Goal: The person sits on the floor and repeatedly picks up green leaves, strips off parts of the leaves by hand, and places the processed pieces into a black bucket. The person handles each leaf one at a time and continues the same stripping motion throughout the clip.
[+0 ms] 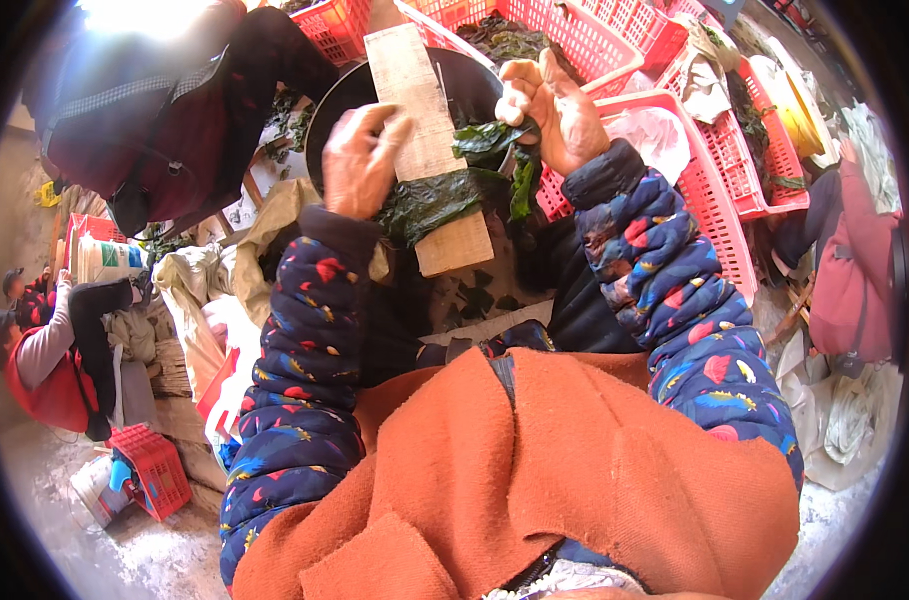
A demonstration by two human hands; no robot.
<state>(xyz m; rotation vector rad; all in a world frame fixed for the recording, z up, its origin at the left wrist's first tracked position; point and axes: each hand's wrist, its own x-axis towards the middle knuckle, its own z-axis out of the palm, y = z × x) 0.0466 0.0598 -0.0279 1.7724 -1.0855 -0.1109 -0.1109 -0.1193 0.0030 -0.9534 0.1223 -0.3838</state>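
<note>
My left hand (361, 157) is raised over the left edge of a wooden board (417, 105), blurred, its thumb and fingers apart with nothing seen between them. The board slants across a wide dark basin (338, 112). A dark green, wet seaweed leaf (443, 201) is draped over the board's near part. To the right of the board, my right hand (556, 112) has its palm turned up and its fingers curled around a glossy seaweed piece (492, 140). Pale covers wrap some fingertips. A thin greyish edge shows below these fingers; I cannot tell what it is.
Red plastic crates (706, 172) crowd the right and back, one holding a seaweed heap (492, 41). A person in dark clothes (154, 127) is close at the left. Other people (852, 277) are farther off at both sides. Cloth sacks (199, 285) lie beside my left arm.
</note>
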